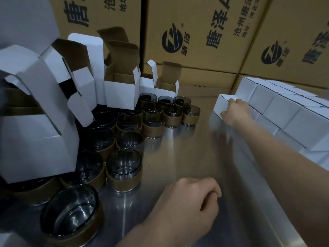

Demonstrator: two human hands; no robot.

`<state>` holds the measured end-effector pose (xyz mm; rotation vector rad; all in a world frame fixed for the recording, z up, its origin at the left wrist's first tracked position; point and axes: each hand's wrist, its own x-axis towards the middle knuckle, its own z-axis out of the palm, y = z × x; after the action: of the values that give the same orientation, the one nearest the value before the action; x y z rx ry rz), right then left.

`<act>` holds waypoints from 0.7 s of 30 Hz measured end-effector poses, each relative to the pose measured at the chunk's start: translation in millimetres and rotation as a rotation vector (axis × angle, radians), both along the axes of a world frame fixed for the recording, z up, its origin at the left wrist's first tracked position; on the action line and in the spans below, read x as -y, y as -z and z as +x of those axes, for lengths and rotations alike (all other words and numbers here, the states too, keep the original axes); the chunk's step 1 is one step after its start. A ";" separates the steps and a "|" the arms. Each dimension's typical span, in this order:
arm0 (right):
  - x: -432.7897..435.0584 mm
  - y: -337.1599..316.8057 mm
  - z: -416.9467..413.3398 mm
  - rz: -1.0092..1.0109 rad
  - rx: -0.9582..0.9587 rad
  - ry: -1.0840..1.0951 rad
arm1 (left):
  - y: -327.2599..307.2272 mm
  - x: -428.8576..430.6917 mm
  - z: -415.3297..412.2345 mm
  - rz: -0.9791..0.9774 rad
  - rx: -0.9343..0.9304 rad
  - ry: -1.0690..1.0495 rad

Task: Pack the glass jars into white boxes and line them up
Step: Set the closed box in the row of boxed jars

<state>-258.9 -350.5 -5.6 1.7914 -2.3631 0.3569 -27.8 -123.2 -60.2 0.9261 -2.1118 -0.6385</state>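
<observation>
Several smoky glass jars with brown paper bands stand in rows on the left half of the steel table. Behind them stand open white boxes with raised flaps. My right hand grips a closed white box at the end of the stacked rows of closed white boxes on the right. My left hand hovers low over the table near the front, its fingers curled and holding nothing.
Large brown printed cartons form a wall behind the table. A big open white box looms at the near left over some jars. The table's right edge runs diagonally at the lower right.
</observation>
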 end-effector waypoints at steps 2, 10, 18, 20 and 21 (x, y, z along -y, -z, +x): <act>-1.1 -4.0 4.4 0.022 0.035 0.008 | -0.5 0.0 0.3 0.010 0.003 -0.006; -28.2 -38.0 91.0 -0.353 0.442 -0.501 | -1.8 -0.5 0.3 0.019 0.003 -0.001; -66.6 -58.7 201.7 -0.012 0.737 -0.982 | 1.4 3.9 0.0 0.067 -0.062 -0.012; -65.4 -56.6 216.9 0.023 0.647 -0.979 | 1.8 5.0 -0.2 0.105 -0.082 -0.028; -64.5 -55.5 222.6 0.040 0.613 -0.955 | 1.4 5.1 0.0 0.117 -0.091 -0.031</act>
<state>-36.3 -286.0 49.9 3.0649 -1.5521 1.0880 -27.7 -128.3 -61.6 0.9735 -1.9930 -0.7808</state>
